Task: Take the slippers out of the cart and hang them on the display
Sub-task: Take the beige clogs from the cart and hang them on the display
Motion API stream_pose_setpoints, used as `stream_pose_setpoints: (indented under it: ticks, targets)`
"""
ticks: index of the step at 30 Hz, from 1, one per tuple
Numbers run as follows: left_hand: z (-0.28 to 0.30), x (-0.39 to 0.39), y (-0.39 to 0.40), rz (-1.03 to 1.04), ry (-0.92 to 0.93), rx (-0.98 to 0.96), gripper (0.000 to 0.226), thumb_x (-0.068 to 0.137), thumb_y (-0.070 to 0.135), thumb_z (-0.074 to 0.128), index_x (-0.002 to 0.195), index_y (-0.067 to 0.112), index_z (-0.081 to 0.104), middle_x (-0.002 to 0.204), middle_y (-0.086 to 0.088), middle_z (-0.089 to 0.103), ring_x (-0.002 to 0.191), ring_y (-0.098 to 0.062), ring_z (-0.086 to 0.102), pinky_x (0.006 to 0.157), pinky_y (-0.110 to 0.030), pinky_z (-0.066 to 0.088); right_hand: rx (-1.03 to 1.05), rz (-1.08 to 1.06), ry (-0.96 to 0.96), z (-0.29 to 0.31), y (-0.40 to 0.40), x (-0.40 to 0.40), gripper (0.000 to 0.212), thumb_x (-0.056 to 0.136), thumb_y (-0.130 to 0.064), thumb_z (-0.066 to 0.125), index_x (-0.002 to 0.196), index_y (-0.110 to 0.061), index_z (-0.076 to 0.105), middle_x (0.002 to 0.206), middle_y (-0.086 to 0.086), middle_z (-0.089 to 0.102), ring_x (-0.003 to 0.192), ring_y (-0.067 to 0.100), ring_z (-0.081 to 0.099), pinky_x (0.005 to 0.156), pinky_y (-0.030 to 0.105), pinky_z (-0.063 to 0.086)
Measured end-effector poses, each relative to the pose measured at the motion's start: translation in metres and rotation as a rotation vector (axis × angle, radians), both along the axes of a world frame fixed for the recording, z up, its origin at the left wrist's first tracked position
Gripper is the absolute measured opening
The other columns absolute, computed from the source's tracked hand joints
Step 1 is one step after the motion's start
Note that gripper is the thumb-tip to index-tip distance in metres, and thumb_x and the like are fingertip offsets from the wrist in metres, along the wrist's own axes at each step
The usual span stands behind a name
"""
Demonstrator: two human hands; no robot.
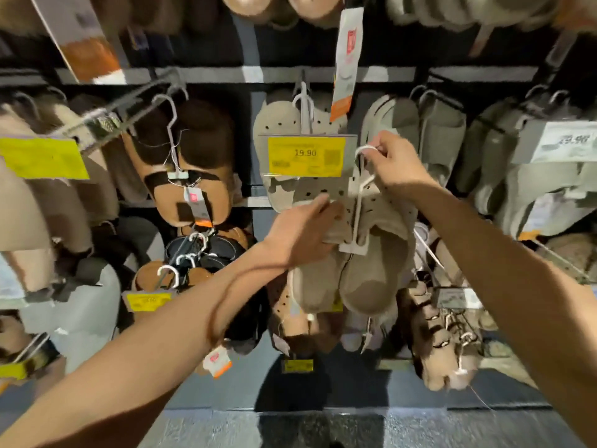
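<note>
A pair of beige slippers [365, 270] hangs on a white plastic hanger [360, 192] in front of the display. My right hand [392, 161] pinches the hanger's hook just right of the yellow 19.90 price tag [307, 155]. My left hand [307, 227] grips the upper part of the pair from the left. Behind the tag, another beige perforated pair [281, 124] hangs on the display peg [303, 82]. The cart is out of view.
Brown slippers [190, 163] hang on a peg to the left, grey-green pairs [442, 134] to the right. Lower rows hold dark and tan pairs [197, 253] with yellow price tags [148, 301]. A long paper label [347, 59] dangles above the centre peg.
</note>
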State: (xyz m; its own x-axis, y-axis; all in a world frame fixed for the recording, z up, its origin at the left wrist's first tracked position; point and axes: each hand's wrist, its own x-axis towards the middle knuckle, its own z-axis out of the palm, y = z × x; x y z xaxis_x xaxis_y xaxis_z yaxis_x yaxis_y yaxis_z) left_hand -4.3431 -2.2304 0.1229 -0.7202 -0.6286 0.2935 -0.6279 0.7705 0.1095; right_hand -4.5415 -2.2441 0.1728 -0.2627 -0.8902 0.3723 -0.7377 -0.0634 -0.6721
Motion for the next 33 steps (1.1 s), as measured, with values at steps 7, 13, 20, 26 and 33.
stream_pose_setpoints:
  ticks: [7, 13, 20, 26, 33]
  targets:
    - [0.018, -0.008, -0.019, 0.265, -0.079, -0.033, 0.055, 0.090, 0.058, 0.036, 0.109, 0.013, 0.061, 0.114, -0.010, 0.065, 0.106, -0.031, 0.059, 0.074, -0.034, 0.048, -0.139, 0.187, 0.039, 0.032, -0.044, 0.013, 0.017, 0.093, -0.013, 0.045, 0.096, -0.006, 0.059, 0.100, 0.008, 0.065, 0.089, 0.021, 0.058, 0.069, 0.023, 0.035]
    - [0.012, 0.020, -0.038, 0.353, -0.049, -0.106, 0.048, 0.090, 0.045, 0.051, 0.132, 0.020, 0.050, 0.127, -0.012, 0.057, 0.109, -0.036, 0.056, 0.077, -0.040, 0.049, -0.179, 0.255, -0.046, 0.026, -0.075, 0.036, 0.016, 0.090, -0.019, 0.052, 0.097, -0.011, 0.065, 0.094, -0.003, 0.063, 0.092, 0.016, 0.060, 0.083, 0.032, 0.047]
    - [0.016, 0.024, -0.050, 0.333, 0.133, -0.102, 0.034, 0.084, 0.032, 0.047, 0.094, 0.009, 0.069, 0.097, -0.016, 0.069, 0.087, -0.038, 0.064, 0.063, -0.031, 0.045, -0.150, 0.226, -0.230, 0.025, -0.092, 0.034, 0.016, 0.090, -0.019, 0.054, 0.092, -0.007, 0.064, 0.092, 0.011, 0.066, 0.084, 0.017, 0.058, 0.070, 0.022, 0.046]
    - [0.012, 0.029, -0.058, 0.345, 0.003, -0.063, 0.048, 0.082, 0.041, 0.034, 0.102, 0.010, 0.066, 0.091, -0.016, 0.068, 0.081, -0.038, 0.064, 0.063, -0.039, 0.053, -0.159, 0.291, -0.141, 0.036, -0.096, 0.048, 0.010, 0.090, -0.016, 0.053, 0.083, -0.011, 0.057, 0.073, 0.002, 0.054, 0.069, 0.011, 0.050, 0.056, 0.014, 0.037]
    - [-0.005, 0.030, -0.077, 0.460, -0.132, -0.009, 0.026, 0.091, 0.024, 0.046, 0.113, 0.016, 0.058, 0.117, -0.008, 0.061, 0.106, -0.030, 0.056, 0.076, -0.034, 0.045, -0.022, 0.287, 0.016, 0.031, -0.106, 0.048, 0.030, 0.097, -0.015, 0.041, 0.100, 0.008, 0.059, 0.082, 0.017, 0.051, 0.055, 0.005, 0.034, 0.044, 0.010, 0.030]
